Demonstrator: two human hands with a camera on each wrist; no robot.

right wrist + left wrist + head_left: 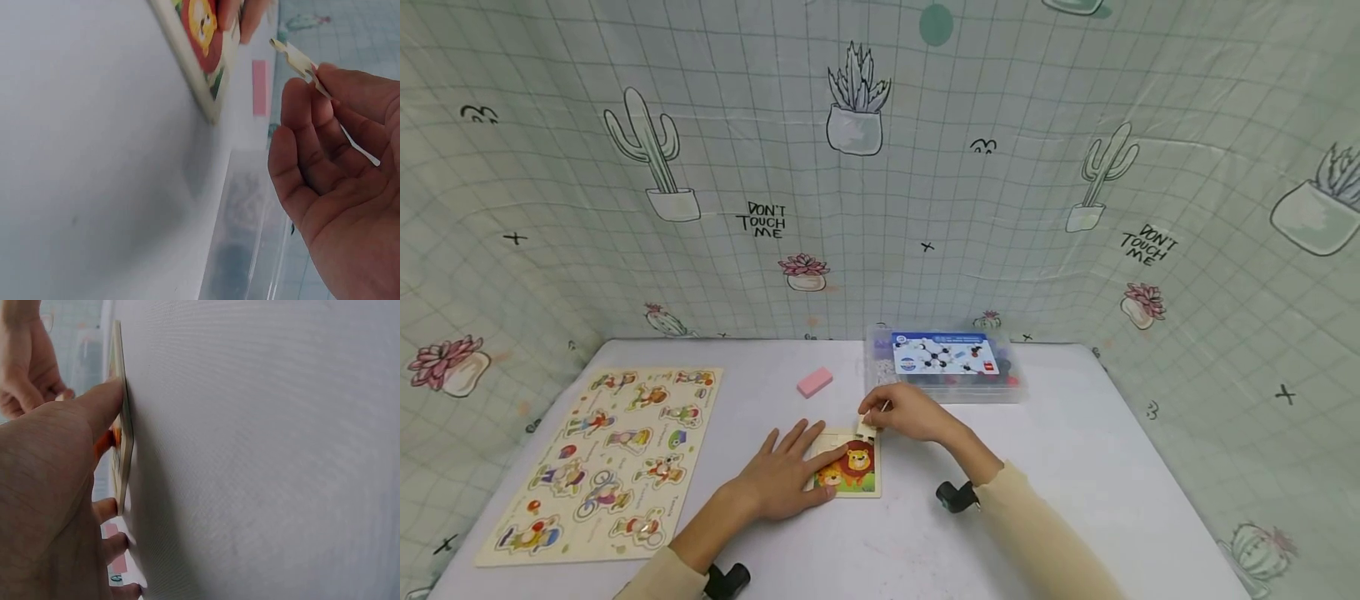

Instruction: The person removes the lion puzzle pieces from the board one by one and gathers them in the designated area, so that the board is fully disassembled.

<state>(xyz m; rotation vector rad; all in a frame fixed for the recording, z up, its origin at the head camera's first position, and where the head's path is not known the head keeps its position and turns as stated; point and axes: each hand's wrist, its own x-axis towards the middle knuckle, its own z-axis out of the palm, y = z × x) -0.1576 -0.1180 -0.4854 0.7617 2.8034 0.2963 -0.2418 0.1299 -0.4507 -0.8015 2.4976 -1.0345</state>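
A small square jigsaw puzzle (859, 468) with lions on it lies on the table in front of me. My left hand (782, 479) rests on its left side with fingers spread, the index finger and thumb touching the picture and frame. The left wrist view shows that thumb against the edge of the puzzle board (125, 444). Over the puzzle's upper right corner, my right hand (904, 411) pinches a pale puzzle piece (300, 62) between thumb and fingertips, held off the board. The piece's printed side is mostly hidden.
A pink eraser-like block (815, 382) lies behind the puzzle. At the back stands a clear plastic case (943, 392) with a molecule-pattern label. A large wooden puzzle board (625, 450) with several animal figures lies at left. A printed cloth (880, 192) hangs behind the table.
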